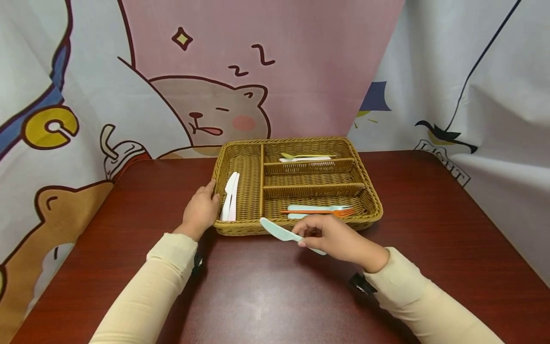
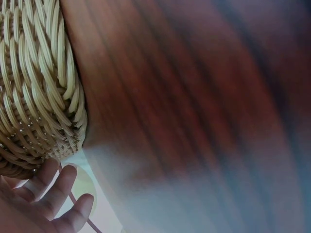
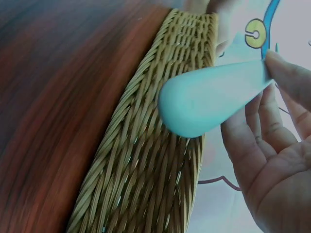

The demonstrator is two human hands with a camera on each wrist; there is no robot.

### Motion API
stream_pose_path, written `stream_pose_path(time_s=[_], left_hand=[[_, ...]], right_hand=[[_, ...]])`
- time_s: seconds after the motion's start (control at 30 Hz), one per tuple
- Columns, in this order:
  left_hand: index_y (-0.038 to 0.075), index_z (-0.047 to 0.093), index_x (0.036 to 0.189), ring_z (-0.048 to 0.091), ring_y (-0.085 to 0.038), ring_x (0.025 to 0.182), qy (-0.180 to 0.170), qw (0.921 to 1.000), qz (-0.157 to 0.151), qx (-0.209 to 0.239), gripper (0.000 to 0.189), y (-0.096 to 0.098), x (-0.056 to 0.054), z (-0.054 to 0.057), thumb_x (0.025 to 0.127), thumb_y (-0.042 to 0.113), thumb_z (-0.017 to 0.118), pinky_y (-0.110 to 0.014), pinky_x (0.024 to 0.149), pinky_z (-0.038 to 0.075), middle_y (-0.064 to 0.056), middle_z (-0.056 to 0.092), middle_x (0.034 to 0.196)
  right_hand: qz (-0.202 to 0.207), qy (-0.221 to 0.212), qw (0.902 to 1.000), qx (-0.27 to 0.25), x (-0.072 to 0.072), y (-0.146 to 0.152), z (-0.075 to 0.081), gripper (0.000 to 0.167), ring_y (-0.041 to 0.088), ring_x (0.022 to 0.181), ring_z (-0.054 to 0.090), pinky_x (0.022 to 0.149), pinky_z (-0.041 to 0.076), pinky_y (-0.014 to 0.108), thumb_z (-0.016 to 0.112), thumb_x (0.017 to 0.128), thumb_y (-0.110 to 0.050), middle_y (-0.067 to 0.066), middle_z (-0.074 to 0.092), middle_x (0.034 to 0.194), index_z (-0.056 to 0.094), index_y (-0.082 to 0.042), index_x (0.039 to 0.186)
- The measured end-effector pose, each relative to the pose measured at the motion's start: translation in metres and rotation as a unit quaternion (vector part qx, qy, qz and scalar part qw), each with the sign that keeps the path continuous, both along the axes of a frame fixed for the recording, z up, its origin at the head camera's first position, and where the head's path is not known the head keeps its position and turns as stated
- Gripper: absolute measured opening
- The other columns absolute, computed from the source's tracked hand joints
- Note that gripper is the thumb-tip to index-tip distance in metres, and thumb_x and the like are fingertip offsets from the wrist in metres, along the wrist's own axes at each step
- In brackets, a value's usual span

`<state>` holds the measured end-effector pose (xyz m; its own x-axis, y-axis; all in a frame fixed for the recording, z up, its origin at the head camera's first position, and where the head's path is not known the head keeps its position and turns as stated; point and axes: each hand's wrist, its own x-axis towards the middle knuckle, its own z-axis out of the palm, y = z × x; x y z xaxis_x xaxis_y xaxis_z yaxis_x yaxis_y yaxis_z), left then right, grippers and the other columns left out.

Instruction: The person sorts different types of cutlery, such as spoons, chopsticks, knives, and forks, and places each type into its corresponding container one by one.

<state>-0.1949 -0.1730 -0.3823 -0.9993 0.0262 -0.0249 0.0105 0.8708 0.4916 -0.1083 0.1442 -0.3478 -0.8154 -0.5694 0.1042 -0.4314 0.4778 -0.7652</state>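
My right hand (image 1: 333, 236) pinches a pale mint-green plastic knife (image 1: 279, 231) between thumb and fingers, in front of the basket's near edge. Its blade points left; the rounded handle end (image 3: 194, 104) fills the middle of the right wrist view. At the left side of the woven cutlery basket (image 1: 240, 228), my left hand (image 1: 201, 210) rests against the outer wall, its fingers loosely extended in the left wrist view. Inside the left compartment lie white knives (image 1: 231, 198). The front right compartment holds an orange fork (image 1: 318, 211) and pale mint cutlery (image 1: 305, 208).
In the back right compartment lie a yellow-green utensil (image 1: 301, 155) and a white one (image 1: 305, 159). Wicker dividers (image 1: 313, 191) split the basket. It stands on a dark red wooden table (image 1: 253, 291), with a cartoon-printed curtain (image 1: 309, 62) behind.
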Motion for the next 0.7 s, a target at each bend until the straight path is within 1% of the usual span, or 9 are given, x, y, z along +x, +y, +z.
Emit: stream_pose_path(time_s=[0.13, 0.23, 0.33, 0.4, 0.57, 0.6, 0.7], left_hand=[[0.005, 0.024, 0.154, 0.044, -0.042, 0.127, -0.003, 1.0000, -0.001, 0.000, 0.054, 0.000, 0.000, 0.001, 0.104, 0.021, 0.037, -0.055, 0.102, 0.038, -0.026, 0.041, 0.142], [0.005, 0.025, 0.154, 0.044, -0.042, 0.127, -0.003, 1.0000, -0.001, -0.001, 0.054, 0.000, 0.001, 0.001, 0.104, 0.021, 0.037, -0.054, 0.103, 0.038, -0.026, 0.042, 0.142], [0.005, 0.025, 0.153, 0.044, -0.042, 0.127, -0.003, 1.0000, 0.000, -0.001, 0.054, 0.000, 0.001, 0.001, 0.104, 0.022, 0.037, -0.054, 0.103, 0.038, -0.025, 0.042, 0.142], [0.005, 0.025, 0.153, 0.044, -0.042, 0.127, -0.004, 1.0000, 0.001, -0.001, 0.054, -0.001, 0.001, 0.001, 0.104, 0.021, 0.037, -0.054, 0.103, 0.038, -0.025, 0.041, 0.142], [0.005, 0.024, 0.154, 0.044, -0.042, 0.128, -0.004, 1.0000, 0.001, -0.003, 0.053, 0.000, 0.000, 0.001, 0.104, 0.021, 0.036, -0.054, 0.103, 0.037, -0.026, 0.040, 0.144], [0.005, 0.024, 0.154, 0.044, -0.042, 0.127, -0.003, 1.0000, 0.001, -0.003, 0.054, 0.000, 0.000, 0.001, 0.104, 0.021, 0.037, -0.054, 0.103, 0.038, -0.026, 0.040, 0.143], [0.006, 0.025, 0.154, 0.045, -0.042, 0.126, -0.001, 1.0000, 0.001, -0.003, 0.054, 0.000, 0.000, 0.000, 0.104, 0.021, 0.037, -0.055, 0.102, 0.038, -0.026, 0.041, 0.142]], right_hand=[[-0.019, -0.021, 0.9986, -0.045, -0.004, -0.009, 0.002, 0.013, 0.009, 0.074, 0.057, 0.062, 0.047, 0.024, 0.073, 0.084, -0.004, -0.002, 0.064, 0.082, 0.071, -0.008, 0.096], [-0.037, -0.040, 0.9961, -0.069, -0.007, -0.016, 0.004, 0.016, 0.012, 0.075, 0.059, 0.064, 0.049, 0.026, 0.074, 0.084, -0.005, 0.001, 0.065, 0.083, 0.071, -0.006, 0.099], [-0.060, -0.064, 0.9915, -0.096, -0.011, -0.023, 0.007, 0.019, 0.015, 0.077, 0.060, 0.065, 0.049, 0.027, 0.073, 0.084, -0.003, 0.004, 0.065, 0.084, 0.069, -0.002, 0.103], [-0.078, -0.088, 0.9856, -0.122, -0.014, -0.028, 0.009, 0.022, 0.015, 0.077, 0.060, 0.065, 0.050, 0.027, 0.072, 0.084, -0.001, 0.006, 0.065, 0.085, 0.068, 0.001, 0.105], [-0.128, -0.158, 0.9623, -0.180, -0.023, -0.039, 0.011, 0.024, 0.015, 0.077, 0.061, 0.065, 0.055, 0.031, 0.070, 0.085, 0.001, 0.007, 0.063, 0.088, 0.064, 0.003, 0.109], [-0.138, -0.168, 0.9580, -0.187, -0.025, -0.041, 0.011, 0.025, 0.015, 0.077, 0.061, 0.065, 0.056, 0.032, 0.070, 0.085, 0.001, 0.006, 0.063, 0.089, 0.064, 0.003, 0.109], [-0.156, -0.181, 0.9496, -0.203, -0.031, -0.045, 0.011, 0.027, 0.014, 0.078, 0.060, 0.066, 0.056, 0.032, 0.069, 0.086, 0.000, 0.005, 0.063, 0.089, 0.063, 0.003, 0.112]])
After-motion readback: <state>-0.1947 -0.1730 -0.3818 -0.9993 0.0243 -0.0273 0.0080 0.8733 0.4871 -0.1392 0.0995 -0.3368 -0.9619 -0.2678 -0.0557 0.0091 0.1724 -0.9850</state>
